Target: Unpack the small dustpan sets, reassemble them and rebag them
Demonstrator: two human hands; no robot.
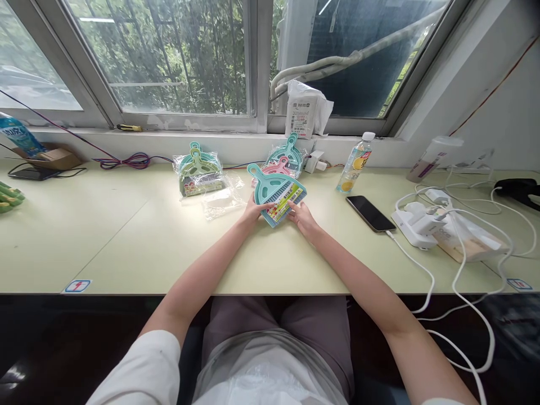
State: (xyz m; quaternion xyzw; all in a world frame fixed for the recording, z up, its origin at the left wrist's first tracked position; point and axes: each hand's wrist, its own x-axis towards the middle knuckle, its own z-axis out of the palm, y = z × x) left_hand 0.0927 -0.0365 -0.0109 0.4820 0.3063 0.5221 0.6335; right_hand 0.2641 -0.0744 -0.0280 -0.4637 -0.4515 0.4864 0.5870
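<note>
A teal mini dustpan-and-brush set point(276, 194) with a colourful paper label is held just above the pale green table point(126, 236). My left hand point(252, 214) grips its lower left edge. My right hand point(302, 218) grips its lower right edge by the label. Behind it lie a pink set point(274, 166) and another teal set point(289, 151). To the left stands a stack of wrapped green and teal sets point(198, 171), with an empty clear plastic wrapper point(221, 199) beside it.
A phone point(370, 213) on a white cable lies right of my hands, beside a drink bottle point(355, 163) and a white power strip point(417, 222) with tangled cables. A white bag point(304, 109) sits on the window sill. Cardboard box point(48, 157) far left.
</note>
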